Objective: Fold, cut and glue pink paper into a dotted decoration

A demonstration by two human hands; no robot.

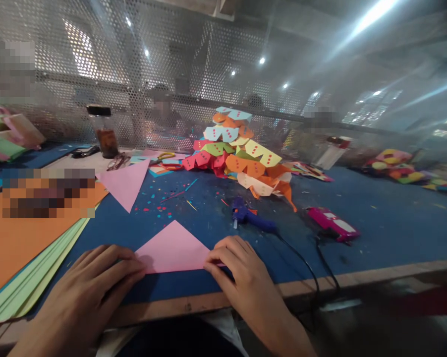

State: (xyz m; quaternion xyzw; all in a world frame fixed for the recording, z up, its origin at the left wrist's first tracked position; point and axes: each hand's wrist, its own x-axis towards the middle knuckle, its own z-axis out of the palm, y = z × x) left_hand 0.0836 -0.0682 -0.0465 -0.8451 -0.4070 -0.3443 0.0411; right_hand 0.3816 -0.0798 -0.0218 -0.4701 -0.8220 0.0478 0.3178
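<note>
Currently holding a flat pink paper triangle point(173, 250) at both lower corners, near the front edge of a blue tabletop point(390, 213). Gripping its left corner with left hand point(99, 282), with fingertips closed on the paper; pinching its right corner between thumb and fingers of right hand point(242, 267). Note a second pink paper triangle point(126, 183) beyond, to the left. Record small coloured paper scraps point(146, 209) scattered between that and a dark-blue plastic glue gun point(255, 219). Log a magenta rectangular case point(331, 223) farther right. Observe, behind the glue gun, a tiered stack of multicoloured folded paper point(246, 166). List, at far left, a broad orange paper sheet point(8, 263) overlapping layered pale-green sheets point(47, 282); behind, a clear black-lidded jar point(107, 139).
</note>
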